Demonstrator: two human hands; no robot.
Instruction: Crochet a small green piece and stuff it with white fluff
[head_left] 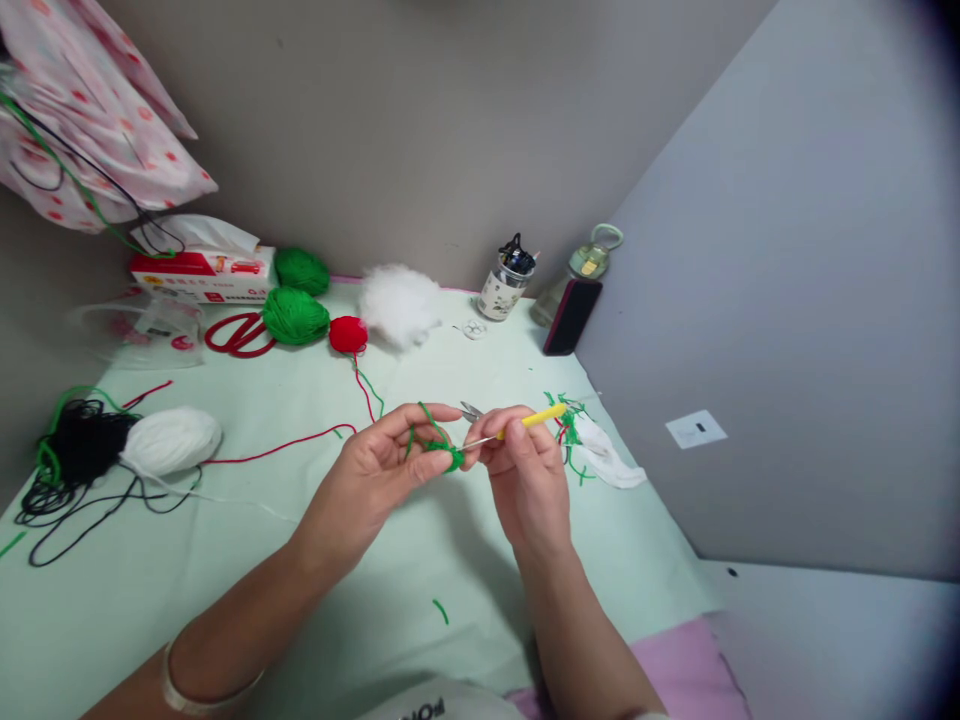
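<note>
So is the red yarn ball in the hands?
No, the red yarn ball lies on the table beside a green yarn ball; the left hand pinches a green crochet piece, the right hand a yellow hook.

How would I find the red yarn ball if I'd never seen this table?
Look along the far edge of the table, by the wall. Between a green ball and white fluff sits the red ball. It is the smallest ball and the only red one.

Both forearms are bare down to the lower edge. A thin, pale, glossy bangle (pixel 196 692) circles the wrist behind the left hand (pixel 379 468); the right hand (pixel 525 475) and its wrist are bare.
</note>
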